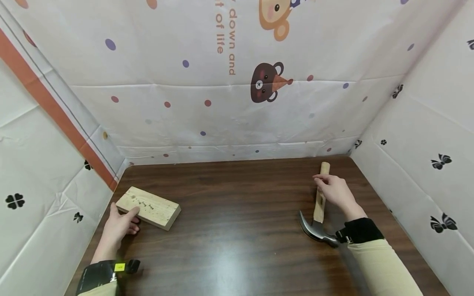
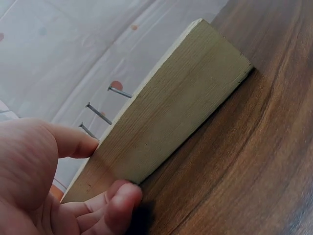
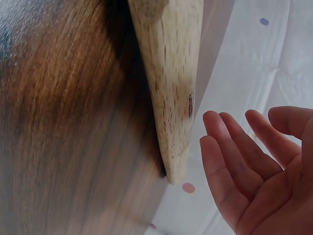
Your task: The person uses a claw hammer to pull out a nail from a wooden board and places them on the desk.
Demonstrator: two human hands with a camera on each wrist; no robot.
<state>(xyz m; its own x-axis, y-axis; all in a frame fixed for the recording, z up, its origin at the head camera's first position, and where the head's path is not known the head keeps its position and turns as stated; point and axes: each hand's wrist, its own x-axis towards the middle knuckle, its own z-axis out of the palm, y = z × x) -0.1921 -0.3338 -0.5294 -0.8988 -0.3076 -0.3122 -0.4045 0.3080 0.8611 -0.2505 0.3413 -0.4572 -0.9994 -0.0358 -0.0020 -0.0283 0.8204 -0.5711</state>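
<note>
A pale wooden block [image 1: 155, 205] lies on the left part of the table, with a row of nails [image 2: 100, 114] standing up out of its top face. My left hand [image 1: 119, 224] grips the block at its near left corner, thumb on the top edge and fingers against the side. On the right lies a claw hammer [image 1: 319, 205], its wooden handle pointing away and its dark metal head toward me. My right hand [image 1: 336, 191] hovers over the handle [image 3: 173, 88]; its fingers are loosely bent and apart from the wood in the right wrist view.
The dark brown wooden table [image 1: 229, 197] is enclosed by a white printed sheet [image 1: 222, 119] at the back and by white sheets on both sides. Black bands with wrist cameras sit on both forearms, over pale sleeves [image 1: 381, 263].
</note>
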